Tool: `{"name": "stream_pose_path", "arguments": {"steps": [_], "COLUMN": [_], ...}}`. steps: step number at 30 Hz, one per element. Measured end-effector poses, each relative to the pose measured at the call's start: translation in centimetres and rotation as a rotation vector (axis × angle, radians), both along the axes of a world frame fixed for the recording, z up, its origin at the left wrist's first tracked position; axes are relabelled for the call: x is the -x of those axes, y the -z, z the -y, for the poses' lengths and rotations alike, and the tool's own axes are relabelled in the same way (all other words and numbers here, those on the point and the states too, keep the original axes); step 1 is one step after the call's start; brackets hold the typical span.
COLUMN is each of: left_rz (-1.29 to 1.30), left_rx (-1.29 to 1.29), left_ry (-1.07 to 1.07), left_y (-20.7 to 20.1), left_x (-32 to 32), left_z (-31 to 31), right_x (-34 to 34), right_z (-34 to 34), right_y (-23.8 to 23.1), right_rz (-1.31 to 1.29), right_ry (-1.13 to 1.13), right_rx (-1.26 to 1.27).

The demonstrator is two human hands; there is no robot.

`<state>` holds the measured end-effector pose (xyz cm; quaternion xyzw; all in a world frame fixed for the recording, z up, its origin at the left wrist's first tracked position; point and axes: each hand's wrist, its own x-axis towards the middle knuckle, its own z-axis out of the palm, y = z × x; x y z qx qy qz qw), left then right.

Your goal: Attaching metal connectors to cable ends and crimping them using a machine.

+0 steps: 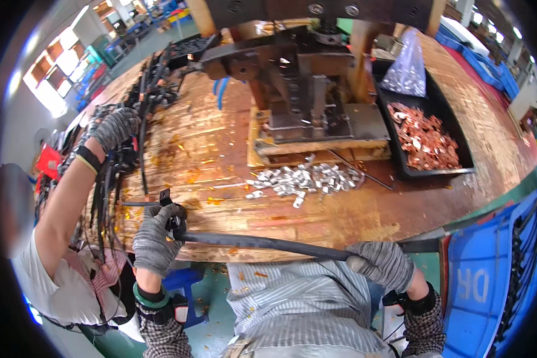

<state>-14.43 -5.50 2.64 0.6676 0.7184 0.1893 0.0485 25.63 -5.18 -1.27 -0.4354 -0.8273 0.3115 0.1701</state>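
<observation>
A thick black cable [268,243] stretches across my lap along the table's front edge. My left hand [158,235], in a grey knit glove, is closed round its left end, where black connector pieces [174,224] poke out past the fingers. A thinner black lead runs left from that hand. On the right, my gloved right hand [388,265] grips the cable's other end, which its fingers hide. Beyond the cable, small silvery metal terminals [307,179] lie in a loose pile on the wooden table [215,161].
A heavy dark metal press [304,89] stands behind the terminals. To its right, a black tray [438,173] holds copper pieces and a plastic bag [407,65]. At left, a co-worker's gloved hand [116,128] reaches over piled black cables [155,83]. A blue crate [477,280] stands right.
</observation>
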Motion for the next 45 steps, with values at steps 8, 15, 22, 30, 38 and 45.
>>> {"name": "stream_pose_path", "arguments": {"steps": [8, 15, 22, 30, 38, 45], "left_rz": [-0.224, -0.105, -0.035, -0.032, -0.145, 0.041], "left_rx": [-0.088, 0.134, 0.121, 0.078, -0.026, -0.082], "left_ry": [0.428, 0.909, 0.94, 0.837, 0.764, 0.92], "left_y": [-3.8, 2.4, 3.2, 3.4, 1.6, 1.2], "left_x": [-8.4, -15.8, -14.6, -14.6, -15.3, -15.9], "left_z": [0.8, -2.6, -2.4, -2.5, -4.1, -6.2], "right_x": [2.9, 2.9, 1.5, 2.9, 5.1, 5.1], "right_z": [-3.0, -2.9, -2.7, -2.6, -3.3, -2.9], "right_y": [-0.5, -1.5, 0.6, 1.4, 1.1, -0.9], "right_rz": [-0.167, -0.171, -0.082, -0.036, 0.063, -0.675], "right_ry": [-0.133, -0.11, -0.098, -0.127, 0.176, 0.316], "right_rx": [0.19, 0.508, 0.607, 0.009, -0.284, 0.596]}}
